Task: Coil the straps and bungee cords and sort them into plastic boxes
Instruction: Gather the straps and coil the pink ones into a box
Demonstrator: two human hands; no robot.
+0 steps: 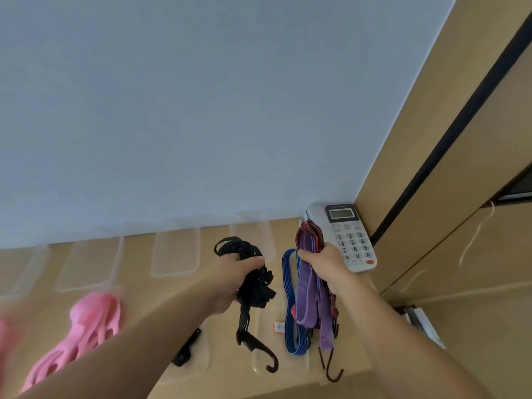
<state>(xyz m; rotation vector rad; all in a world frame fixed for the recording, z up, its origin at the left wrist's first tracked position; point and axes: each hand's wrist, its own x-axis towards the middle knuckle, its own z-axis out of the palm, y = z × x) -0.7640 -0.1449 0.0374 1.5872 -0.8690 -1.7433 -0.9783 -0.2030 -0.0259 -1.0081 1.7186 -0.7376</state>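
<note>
My left hand [239, 279] grips a bundle of black bungee cords [256, 280] above the wooden table; one cord hangs down and ends in a black hook [266, 357]. My right hand [324, 267] grips a bunch of purple and red bungee cords [309, 286], with a blue cord [290, 306] looped beside them. Their dark hooks [331, 367] dangle near the table's front edge. A heap of pink straps [86, 326] lies at the left. Clear plastic boxes [175, 251] stand in a row along the wall.
A white desk phone [349, 237] sits at the back right corner, just behind my right hand. Wooden cabinet panels [460, 197] close the right side. More clear boxes [260, 367] and a small black piece [187, 347] lie near the front edge.
</note>
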